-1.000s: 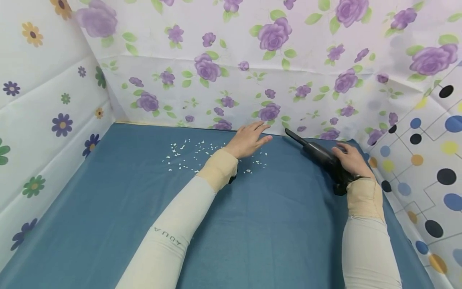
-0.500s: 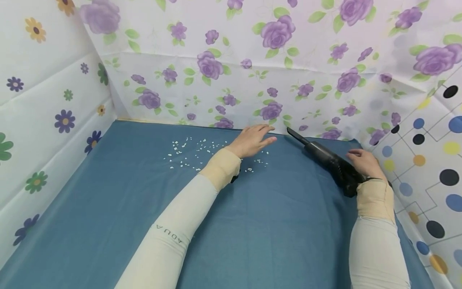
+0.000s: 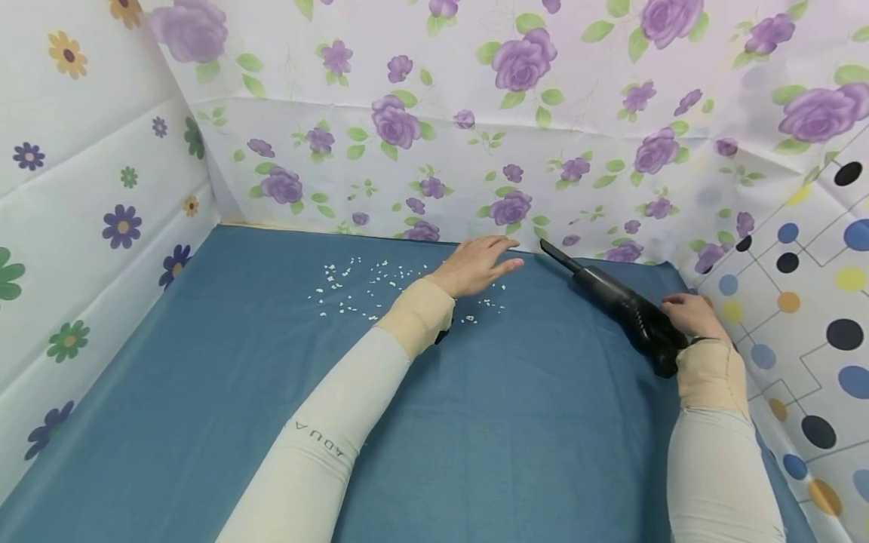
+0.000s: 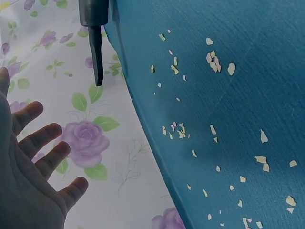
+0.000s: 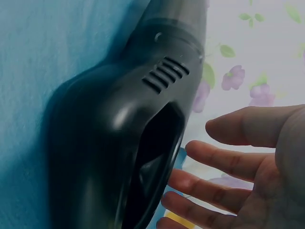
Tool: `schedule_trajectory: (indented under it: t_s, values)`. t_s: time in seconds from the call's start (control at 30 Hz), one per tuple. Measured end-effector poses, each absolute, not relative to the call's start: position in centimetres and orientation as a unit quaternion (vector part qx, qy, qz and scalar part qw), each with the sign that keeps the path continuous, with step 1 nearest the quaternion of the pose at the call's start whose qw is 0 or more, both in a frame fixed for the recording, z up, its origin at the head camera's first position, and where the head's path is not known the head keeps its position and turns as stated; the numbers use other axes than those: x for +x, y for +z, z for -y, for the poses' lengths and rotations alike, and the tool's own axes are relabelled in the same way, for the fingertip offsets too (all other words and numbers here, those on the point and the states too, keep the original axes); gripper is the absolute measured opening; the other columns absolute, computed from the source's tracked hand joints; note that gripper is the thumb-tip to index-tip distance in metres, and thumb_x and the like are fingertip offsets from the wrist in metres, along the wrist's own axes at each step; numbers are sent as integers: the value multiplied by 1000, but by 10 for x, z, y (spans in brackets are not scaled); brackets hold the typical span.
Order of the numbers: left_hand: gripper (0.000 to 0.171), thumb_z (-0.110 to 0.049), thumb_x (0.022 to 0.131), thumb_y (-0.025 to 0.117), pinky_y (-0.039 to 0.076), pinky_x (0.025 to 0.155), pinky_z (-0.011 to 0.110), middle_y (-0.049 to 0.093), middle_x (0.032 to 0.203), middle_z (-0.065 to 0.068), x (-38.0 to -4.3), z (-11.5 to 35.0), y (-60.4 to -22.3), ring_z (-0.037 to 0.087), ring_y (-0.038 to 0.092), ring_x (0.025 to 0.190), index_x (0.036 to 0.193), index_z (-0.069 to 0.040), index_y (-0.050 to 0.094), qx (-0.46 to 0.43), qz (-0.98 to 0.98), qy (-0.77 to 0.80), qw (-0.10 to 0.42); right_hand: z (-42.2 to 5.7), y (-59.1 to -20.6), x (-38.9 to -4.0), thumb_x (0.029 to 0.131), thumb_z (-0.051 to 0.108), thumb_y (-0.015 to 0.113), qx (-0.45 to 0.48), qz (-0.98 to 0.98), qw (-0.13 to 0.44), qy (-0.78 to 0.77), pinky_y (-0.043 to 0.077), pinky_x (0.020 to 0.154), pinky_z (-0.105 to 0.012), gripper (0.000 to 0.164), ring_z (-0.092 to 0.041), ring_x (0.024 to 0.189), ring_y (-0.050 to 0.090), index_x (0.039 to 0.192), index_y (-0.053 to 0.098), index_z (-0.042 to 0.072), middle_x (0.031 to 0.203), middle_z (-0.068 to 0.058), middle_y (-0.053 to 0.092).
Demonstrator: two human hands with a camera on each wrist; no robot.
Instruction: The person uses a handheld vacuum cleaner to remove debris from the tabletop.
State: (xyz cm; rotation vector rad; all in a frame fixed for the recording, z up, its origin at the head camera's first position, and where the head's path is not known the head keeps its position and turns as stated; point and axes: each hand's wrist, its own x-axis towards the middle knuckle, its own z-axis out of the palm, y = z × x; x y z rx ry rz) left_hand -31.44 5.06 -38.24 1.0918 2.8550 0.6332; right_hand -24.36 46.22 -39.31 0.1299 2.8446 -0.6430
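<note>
A black handheld vacuum cleaner with a narrow slanted nozzle lies on the blue cloth at the back right. Its handle opening and vent slots show large in the right wrist view. My right hand is just to the right of the handle, fingers extended toward it and not wrapped around it. My left hand is held with fingers spread near the back edge, left of the nozzle tip. Small pale flakes are scattered on the cloth around and behind the left forearm.
The blue cloth covers the whole surface. A purple-flowered sheet hangs along the back, with a daisy-patterned one at the left. Close by the right arm stands a dotted sheet.
My right hand has moved right, off the top of the vacuum cleaner to its side. The cleaner's rear end has shifted slightly right. My left hand is nearly still.
</note>
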Motion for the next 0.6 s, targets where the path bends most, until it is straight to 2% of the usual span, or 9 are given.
schedule_trajectory:
  t_s: [0.2, 0.4, 0.6]
  values:
    - [59, -57, 101, 27, 19, 115, 47, 32, 155, 2, -313, -49, -382, 19, 26, 142, 150, -23, 31, 347, -917, 197, 8, -469, -400, -244, 100, 18, 36, 29, -969, 123, -213, 34, 98, -65, 49, -58, 119, 36, 130, 38, -21, 130, -46, 37]
    - [58, -55, 101, 29, 20, 115, 47, 33, 154, 3, -312, -49, -382, 20, 27, 141, 149, -23, 32, 346, -917, 199, 9, -473, -408, -251, 99, 22, 43, 21, -971, 145, -189, 35, 96, -65, 52, -58, 117, 37, 130, 39, -19, 130, -46, 37]
    - [60, -57, 101, 28, 20, 115, 48, 33, 154, 4, -311, -49, -383, 20, 27, 141, 149, -21, 32, 347, -917, 197, 9, -475, -415, -257, 97, 20, 47, 4, -970, 157, -184, 33, 98, -66, 55, -59, 119, 35, 130, 36, -23, 129, -49, 36]
